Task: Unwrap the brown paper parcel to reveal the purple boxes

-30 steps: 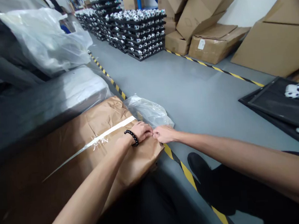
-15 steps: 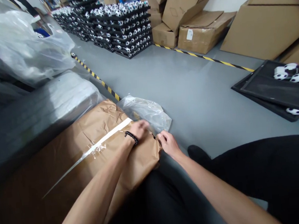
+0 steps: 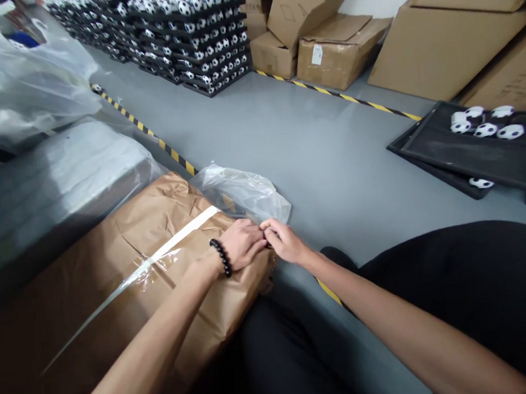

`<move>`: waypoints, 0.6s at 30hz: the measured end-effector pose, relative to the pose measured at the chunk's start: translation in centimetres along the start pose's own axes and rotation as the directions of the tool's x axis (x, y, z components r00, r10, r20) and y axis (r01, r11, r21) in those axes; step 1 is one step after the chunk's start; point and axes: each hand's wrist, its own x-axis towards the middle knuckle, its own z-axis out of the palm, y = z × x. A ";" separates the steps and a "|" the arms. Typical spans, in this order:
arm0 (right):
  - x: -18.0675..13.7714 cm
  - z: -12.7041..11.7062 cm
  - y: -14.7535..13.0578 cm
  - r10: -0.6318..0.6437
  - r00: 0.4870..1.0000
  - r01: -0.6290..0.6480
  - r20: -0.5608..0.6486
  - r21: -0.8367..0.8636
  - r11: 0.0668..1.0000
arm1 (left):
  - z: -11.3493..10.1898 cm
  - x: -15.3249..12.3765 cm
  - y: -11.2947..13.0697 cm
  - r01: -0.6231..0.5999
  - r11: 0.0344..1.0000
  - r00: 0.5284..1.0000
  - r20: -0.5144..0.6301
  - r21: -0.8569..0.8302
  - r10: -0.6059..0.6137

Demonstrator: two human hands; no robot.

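Head view: both hands together, left hand (image 3: 242,244) and right hand (image 3: 285,242) pinching paper package (image 3: 168,259) corner.

A grey floor (image 3: 332,155) is marked by yellow-black tape (image 3: 149,133). On it are set a brown paper-wrapped package (image 3: 128,280), cardboard boxes (image 3: 338,51), stacked black trays (image 3: 196,38) of what appear to be small footballs, and a black tray (image 3: 473,156).

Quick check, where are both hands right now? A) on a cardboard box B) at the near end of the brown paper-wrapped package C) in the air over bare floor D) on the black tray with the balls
B: the left hand and right hand meet at the end of the brown paper-wrapped package, beside the clear plastic bag, far from the black tray.
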 end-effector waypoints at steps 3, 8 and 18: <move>0.9 0.3 -0.8 -0.166 0.971 0.179 0.170 -0.065 0.982 | -0.6 -2.1 0.3 0.100 0.995 0.994 0.054 -0.001 -0.100; 1.4 -0.9 -2.3 -0.371 0.816 0.443 0.443 -0.066 0.894 | -0.8 -4.1 3.6 0.369 0.927 0.908 0.186 0.068 -0.375; 6.8 -1.9 -7.5 0.319 0.588 -0.463 0.744 -0.014 0.886 | 2.5 -6.5 13.2 0.793 0.596 0.593 0.382 -0.125 -0.709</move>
